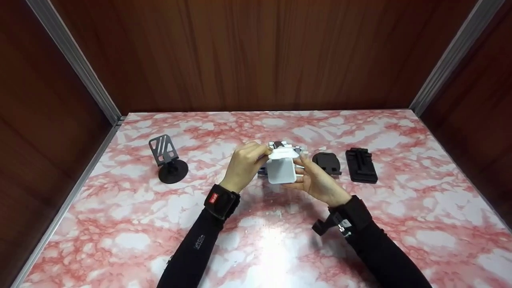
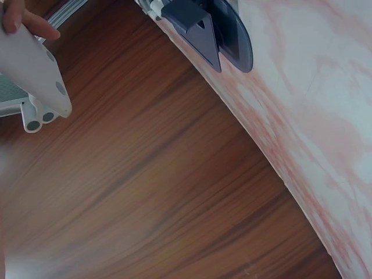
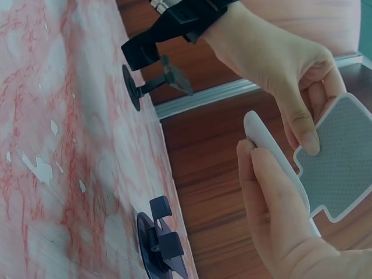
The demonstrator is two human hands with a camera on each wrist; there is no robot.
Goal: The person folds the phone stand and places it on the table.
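A white folding phone stand (image 1: 281, 171) is held up over the table between both hands, its two plates hinged apart at an angle. My left hand (image 1: 249, 161) pinches the edge of the upper plate, which has a grey textured pad (image 3: 343, 160) in the right wrist view. Around the other plate (image 3: 280, 154) curl the fingers of my right hand (image 1: 320, 182), supporting it from behind. The left wrist view has the stand's pale back (image 2: 35, 70) with round grey feet, and fingertips at its top. My left hand is almost wholly out of that view.
A grey phone stand (image 1: 163, 150) on a round base stands at the left. Two black stands, one rounded (image 1: 327, 162) and one folded flat (image 1: 361, 165), lie to the right. Behind the hands sits another white stand (image 1: 278, 144), with a dark blue stand (image 2: 203, 29) partly hidden nearby.
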